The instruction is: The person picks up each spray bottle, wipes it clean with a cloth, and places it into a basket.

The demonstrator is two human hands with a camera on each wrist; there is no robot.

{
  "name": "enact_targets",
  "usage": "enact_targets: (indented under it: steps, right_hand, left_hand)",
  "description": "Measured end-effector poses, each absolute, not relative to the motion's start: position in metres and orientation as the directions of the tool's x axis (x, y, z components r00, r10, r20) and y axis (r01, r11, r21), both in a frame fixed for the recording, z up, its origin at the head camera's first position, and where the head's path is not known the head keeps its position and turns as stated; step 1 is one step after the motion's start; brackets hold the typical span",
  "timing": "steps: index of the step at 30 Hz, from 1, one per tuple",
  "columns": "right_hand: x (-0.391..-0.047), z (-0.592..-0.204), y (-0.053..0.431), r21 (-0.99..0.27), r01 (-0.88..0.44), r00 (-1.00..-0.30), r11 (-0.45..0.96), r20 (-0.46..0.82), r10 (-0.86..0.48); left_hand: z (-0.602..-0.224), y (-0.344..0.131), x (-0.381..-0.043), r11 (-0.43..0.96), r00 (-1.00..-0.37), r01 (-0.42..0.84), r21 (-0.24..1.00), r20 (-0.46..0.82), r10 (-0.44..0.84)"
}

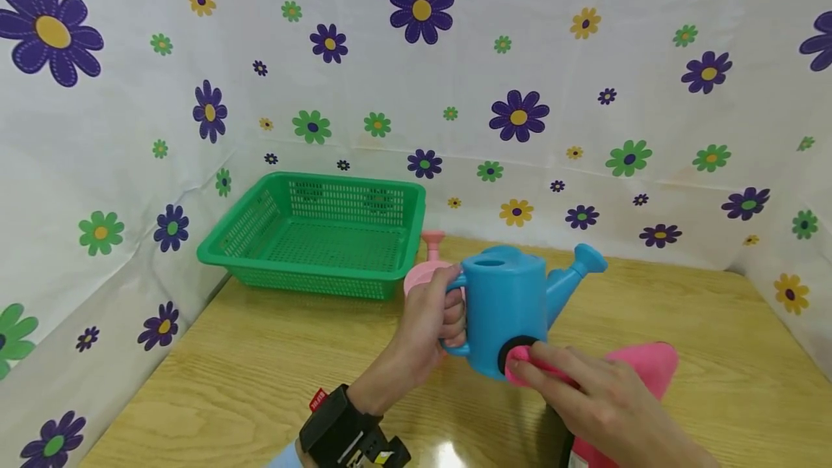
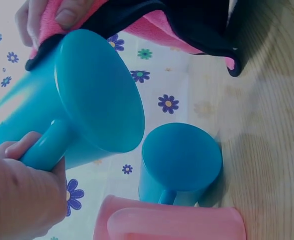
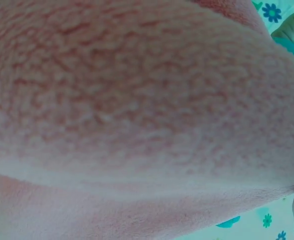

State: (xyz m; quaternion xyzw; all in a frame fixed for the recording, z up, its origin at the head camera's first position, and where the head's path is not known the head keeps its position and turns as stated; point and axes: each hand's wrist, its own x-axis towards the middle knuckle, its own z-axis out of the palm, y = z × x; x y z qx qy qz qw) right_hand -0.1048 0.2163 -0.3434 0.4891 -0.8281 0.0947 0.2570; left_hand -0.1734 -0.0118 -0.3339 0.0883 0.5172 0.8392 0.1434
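Observation:
In the head view my left hand [image 1: 416, 331] grips the handle of a blue watering can [image 1: 503, 309], holding it above the table with the spout pointing right. A pink cloth with a black edge [image 1: 650, 367] is pinched in my right hand [image 1: 604, 399], whose fingers press part of it against the can's lower side. The left wrist view shows the can's smooth base tilted toward the camera. In the right wrist view the fuzzy cloth [image 3: 137, 100] fills most of the picture and hides the fingers.
A green plastic basket [image 1: 312, 266] stands at the back left of the wooden table [image 1: 260, 367]. Behind my left hand is a pink watering can [image 1: 422, 273]. The left wrist view also shows a second blue vessel [image 2: 181, 160] beside it. A flowered sheet [image 1: 364, 78] hangs behind.

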Motion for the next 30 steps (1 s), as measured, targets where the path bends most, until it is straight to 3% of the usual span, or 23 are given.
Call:
enact_targets:
  steps: [9,18,27,30]
  right_hand:
    - [-0.11,-0.345,0.218,0.122,-0.846,-0.35,0.519,0.608,-0.713]
    - [-0.12,-0.34,0.216,0.212,-0.808,-0.26,0.55,0.709,-0.656]
    - [-0.121,-0.334,0.223,0.183,-0.776,-0.324,0.604,0.705,-0.63]
    - [-0.123,-0.334,0.225,0.183,-0.774,-0.314,0.606,0.719,-0.62]
  left_hand:
    - [-0.338,-0.013,-0.173,-0.373,-0.935,-0.151,0.915,-0.011,0.353]
    - [-0.343,-0.011,-0.17,-0.317,-0.933,-0.126,0.94,-0.004,0.36]
    - [-0.35,-0.008,-0.166,-0.283,-0.922,-0.104,0.954,0.014,0.387]
    - [-0.352,-0.007,-0.165,-0.275,-0.925,-0.102,0.956,0.011,0.381]
